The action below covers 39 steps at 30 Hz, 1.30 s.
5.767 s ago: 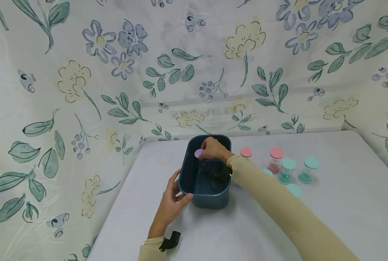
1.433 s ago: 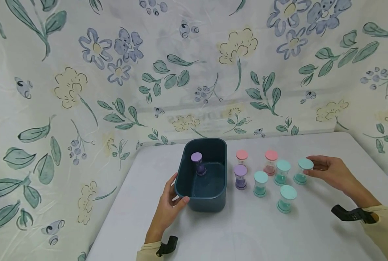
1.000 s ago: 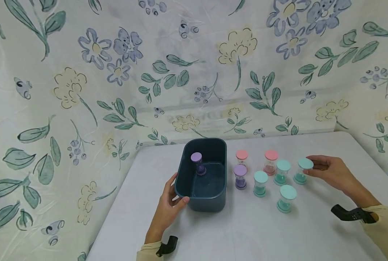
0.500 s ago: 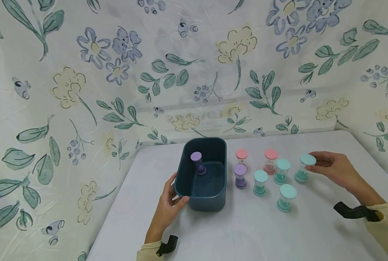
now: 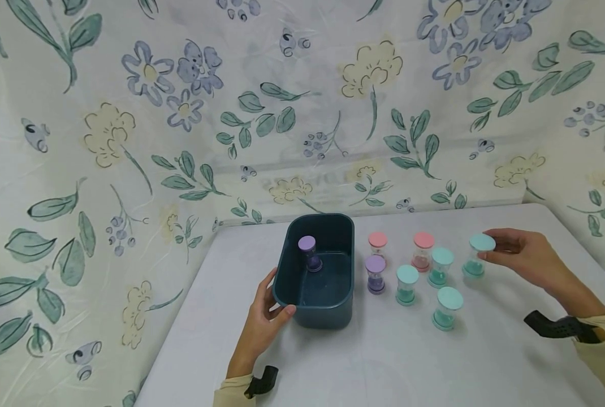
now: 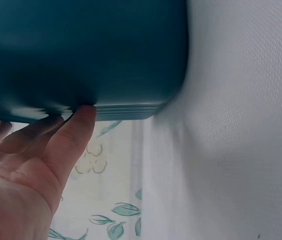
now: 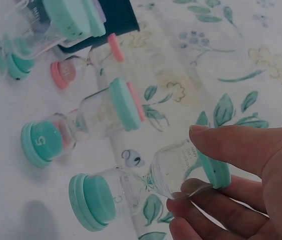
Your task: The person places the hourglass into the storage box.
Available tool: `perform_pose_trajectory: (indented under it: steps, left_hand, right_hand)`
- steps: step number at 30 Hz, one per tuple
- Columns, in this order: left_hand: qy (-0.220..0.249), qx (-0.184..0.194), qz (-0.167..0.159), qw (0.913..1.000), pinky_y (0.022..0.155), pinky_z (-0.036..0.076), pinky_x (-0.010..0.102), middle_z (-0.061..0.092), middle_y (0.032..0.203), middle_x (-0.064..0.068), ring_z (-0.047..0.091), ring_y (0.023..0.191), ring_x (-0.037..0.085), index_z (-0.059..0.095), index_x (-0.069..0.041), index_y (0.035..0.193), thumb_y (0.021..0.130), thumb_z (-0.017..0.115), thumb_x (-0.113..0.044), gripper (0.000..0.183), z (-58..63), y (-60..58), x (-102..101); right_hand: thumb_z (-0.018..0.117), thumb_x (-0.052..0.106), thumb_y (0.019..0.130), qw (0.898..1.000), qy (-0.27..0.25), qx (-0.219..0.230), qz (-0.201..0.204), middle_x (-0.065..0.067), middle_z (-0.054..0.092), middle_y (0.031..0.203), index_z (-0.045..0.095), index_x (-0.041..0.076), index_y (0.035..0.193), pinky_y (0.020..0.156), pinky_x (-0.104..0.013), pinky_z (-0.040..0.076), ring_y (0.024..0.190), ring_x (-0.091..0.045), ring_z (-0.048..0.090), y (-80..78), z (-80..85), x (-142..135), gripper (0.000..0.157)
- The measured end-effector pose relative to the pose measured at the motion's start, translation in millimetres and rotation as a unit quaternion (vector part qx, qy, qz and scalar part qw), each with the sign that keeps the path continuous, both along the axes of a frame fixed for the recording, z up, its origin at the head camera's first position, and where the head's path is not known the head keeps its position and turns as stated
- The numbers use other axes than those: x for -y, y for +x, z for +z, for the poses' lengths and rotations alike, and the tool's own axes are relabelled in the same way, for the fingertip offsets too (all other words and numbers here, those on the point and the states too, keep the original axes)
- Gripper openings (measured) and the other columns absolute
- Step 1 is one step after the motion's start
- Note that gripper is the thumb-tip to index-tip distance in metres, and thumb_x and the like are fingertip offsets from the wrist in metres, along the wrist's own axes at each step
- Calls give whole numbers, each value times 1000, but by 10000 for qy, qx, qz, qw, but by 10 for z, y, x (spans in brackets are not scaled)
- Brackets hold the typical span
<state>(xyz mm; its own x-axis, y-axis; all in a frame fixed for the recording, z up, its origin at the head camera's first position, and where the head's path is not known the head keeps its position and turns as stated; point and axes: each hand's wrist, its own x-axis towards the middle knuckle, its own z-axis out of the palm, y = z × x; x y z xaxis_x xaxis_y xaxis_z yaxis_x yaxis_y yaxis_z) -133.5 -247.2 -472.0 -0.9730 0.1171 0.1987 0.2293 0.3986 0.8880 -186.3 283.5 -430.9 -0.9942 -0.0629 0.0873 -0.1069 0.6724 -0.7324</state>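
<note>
My right hand pinches a teal-capped hourglass by its top, thumb on one side and fingers on the other; it is upright in the head view. In the right wrist view the hourglass shows teal sand in its lower bulb. My left hand holds a dark blue plastic bin at its near left corner, thumb at the front rim and fingers along the left side. Inside the bin stands a purple hourglass, near the left wall.
Right of the bin stand a purple hourglass, two pink hourglasses, and three teal ones. A floral cloth hangs behind the white table.
Earlier my right hand was inside the bin at the purple hourglass. It then came to the rightmost teal hourglass and has shifted it slightly right and away. My left hand stays on the bin.
</note>
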Motion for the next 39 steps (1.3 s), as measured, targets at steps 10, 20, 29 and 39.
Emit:
perform_pose_trajectory:
  steps: [10, 20, 29, 39]
  left_hand:
    - [-25, 5, 8, 10000, 104, 58, 49, 50, 156, 21, 59, 135, 43, 24, -27, 163, 96, 68, -10, 83, -7, -9, -4]
    - [-57, -59, -24, 10000, 104, 57, 51, 50, 157, 21, 60, 135, 43, 24, -28, 163, 96, 69, -12, 83, 2, -12, -5]
    - [-48, -18, 10, 10000, 104, 56, 54, 49, 158, 21, 59, 136, 43, 24, -28, 163, 96, 69, -11, 83, -6, -6, -1]
    - [-14, -7, 10, 10000, 104, 57, 50, 50, 157, 20, 59, 136, 42, 24, -28, 163, 96, 69, -10, 83, -6, -8, -7]
  right_hand:
    - [74, 37, 96, 10000, -19, -18, 26, -29, 67, 130, 57, -2, 140, 72, -8, 49, 89, 18, 56, -6, 183, 55, 61]
    - [74, 36, 96, 9999, -60, -135, 28, -29, 67, 132, 58, -1, 140, 73, -5, 49, 86, 25, 52, -19, 349, 102, 60]
    - [76, 32, 95, 9994, -163, -301, 106, -28, 67, 132, 58, 0, 141, 73, -3, 50, 87, 25, 52, -37, 448, 170, 58]
    - [75, 33, 95, 9989, -222, -400, 137, -28, 66, 133, 57, 1, 143, 74, 0, 47, 88, 26, 52, -51, 608, 241, 60]
